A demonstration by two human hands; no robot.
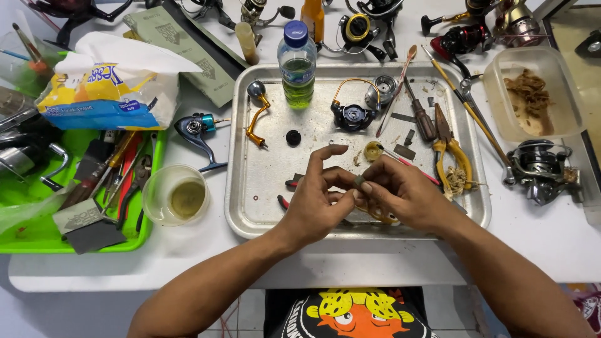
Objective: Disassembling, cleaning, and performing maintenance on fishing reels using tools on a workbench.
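— What are the hands doing over there?

— Both are hovering over the near edge of the metal tray (250, 206). The left hand (316, 206) and the right hand (400, 195) are meeting fingertip to fingertip, and they are pinching a small grey part (359, 181) between them. It is too small for me to tell which way it is pointing or where its long axis is running.

— Are the fingers closed tight?

— Narrowly, yes, around that part. The left forefinger is arching up and over it, while the other fingers are curling in.

— Anything under them?

— A red-handled tool (289, 183) is peeking out beside the left hand, lying on the tray, mostly hidden.

— And the rest of the tray?

— A plastic bottle (297, 62) is standing upright at the far edge. A gold reel handle (257, 116) is lying near the far left corner, its long axis running roughly far to near. A dark reel body (352, 114) is sitting mid-tray, and yellow-handled pliers (452, 150) are lying along the right side, jaws pointing away.

— Off the tray?

— A clear cup (176, 195) is sitting on the tabletop (375, 263) just left of it, beside a green tray (37, 231) of tools.
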